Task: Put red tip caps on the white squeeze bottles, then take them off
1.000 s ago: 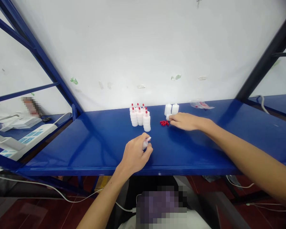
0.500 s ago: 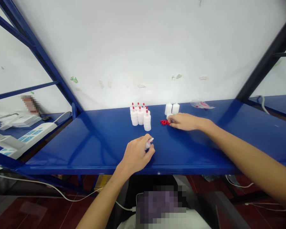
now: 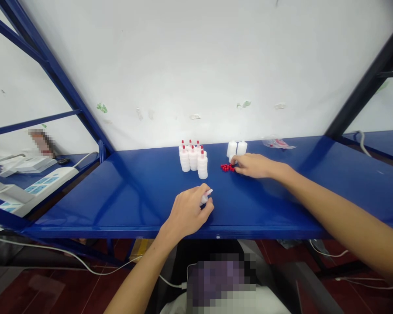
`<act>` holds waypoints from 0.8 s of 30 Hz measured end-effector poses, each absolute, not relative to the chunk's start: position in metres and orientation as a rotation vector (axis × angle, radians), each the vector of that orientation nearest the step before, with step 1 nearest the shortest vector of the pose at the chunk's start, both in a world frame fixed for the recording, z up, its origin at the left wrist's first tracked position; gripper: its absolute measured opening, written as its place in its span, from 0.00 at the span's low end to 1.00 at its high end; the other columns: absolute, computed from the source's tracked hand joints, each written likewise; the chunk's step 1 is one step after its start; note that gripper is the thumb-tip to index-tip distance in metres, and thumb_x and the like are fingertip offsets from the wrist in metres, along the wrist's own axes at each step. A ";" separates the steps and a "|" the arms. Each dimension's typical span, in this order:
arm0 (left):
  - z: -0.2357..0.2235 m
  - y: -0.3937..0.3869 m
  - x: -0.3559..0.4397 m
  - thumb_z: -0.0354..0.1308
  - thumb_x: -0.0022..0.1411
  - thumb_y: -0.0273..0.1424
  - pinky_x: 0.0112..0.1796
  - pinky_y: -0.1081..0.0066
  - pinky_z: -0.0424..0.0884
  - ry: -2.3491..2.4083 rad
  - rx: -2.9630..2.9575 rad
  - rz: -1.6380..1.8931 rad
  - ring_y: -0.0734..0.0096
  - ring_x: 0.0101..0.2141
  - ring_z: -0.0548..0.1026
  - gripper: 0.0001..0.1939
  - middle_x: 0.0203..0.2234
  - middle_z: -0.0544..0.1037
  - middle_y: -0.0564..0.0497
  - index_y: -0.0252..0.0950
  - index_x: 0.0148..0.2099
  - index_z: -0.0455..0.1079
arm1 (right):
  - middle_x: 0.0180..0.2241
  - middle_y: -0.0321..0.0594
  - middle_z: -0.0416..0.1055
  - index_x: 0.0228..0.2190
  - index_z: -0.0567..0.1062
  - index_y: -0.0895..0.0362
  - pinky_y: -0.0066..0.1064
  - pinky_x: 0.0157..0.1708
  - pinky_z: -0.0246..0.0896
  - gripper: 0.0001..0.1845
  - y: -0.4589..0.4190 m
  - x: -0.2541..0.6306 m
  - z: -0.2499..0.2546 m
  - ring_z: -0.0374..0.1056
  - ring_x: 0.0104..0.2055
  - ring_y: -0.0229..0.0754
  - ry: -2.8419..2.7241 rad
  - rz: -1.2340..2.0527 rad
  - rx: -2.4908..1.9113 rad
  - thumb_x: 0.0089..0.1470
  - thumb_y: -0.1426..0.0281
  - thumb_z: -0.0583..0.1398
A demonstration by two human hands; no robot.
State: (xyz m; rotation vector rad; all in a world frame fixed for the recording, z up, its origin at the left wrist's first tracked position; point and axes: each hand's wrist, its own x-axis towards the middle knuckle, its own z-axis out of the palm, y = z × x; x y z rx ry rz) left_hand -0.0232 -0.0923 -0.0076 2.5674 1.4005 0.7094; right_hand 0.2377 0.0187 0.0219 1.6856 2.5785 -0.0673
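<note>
My left hand is closed around a small white squeeze bottle near the table's front. Its bare white nozzle tips up to the right, and most of its body is hidden by my fingers. At the right edge of a small pile of red caps, my right hand has its fingers bent and drawn together; anything between the fingertips is too small to make out. Just behind those fingers stand a few white bottles, one partly covered by the hand. Several white bottles with red tips stand grouped upright on the left.
The blue table runs up to a white wall. A clear plastic bag with red print lies at the back right. Blue metal posts frame the left side, where a white power strip rests. Cables hang below.
Almost nothing differs. My right hand has shifted very slightly at the red caps, and my left hand keeps the bottle in the same place. The view has moved a little.
</note>
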 end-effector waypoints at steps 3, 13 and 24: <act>-0.008 -0.093 -0.023 0.47 0.68 0.31 0.30 0.71 0.56 1.398 2.575 0.699 0.70 0.27 0.68 0.03 0.27 0.71 0.56 0.40 0.39 0.60 | 0.42 0.49 0.75 0.49 0.68 0.55 0.34 0.32 0.55 0.17 0.017 0.234 0.021 0.72 0.39 0.51 2.569 -0.013 1.674 0.62 0.63 0.50; -0.007 -0.092 -0.023 0.47 0.68 0.33 0.30 0.70 0.58 1.396 2.598 0.668 0.68 0.30 0.71 0.04 0.30 0.74 0.55 0.40 0.40 0.62 | 0.40 0.50 0.76 0.46 0.65 0.56 0.35 0.30 0.54 0.14 0.019 0.227 0.006 0.73 0.36 0.51 2.593 0.125 1.639 0.65 0.64 0.46; -0.007 -0.093 -0.023 0.47 0.68 0.32 0.32 0.70 0.59 1.397 2.595 0.672 0.67 0.31 0.72 0.04 0.31 0.75 0.54 0.41 0.42 0.62 | 0.37 0.51 0.76 0.45 0.67 0.58 0.34 0.29 0.51 0.18 0.015 0.217 0.008 0.72 0.33 0.50 2.623 0.252 1.725 0.67 0.63 0.42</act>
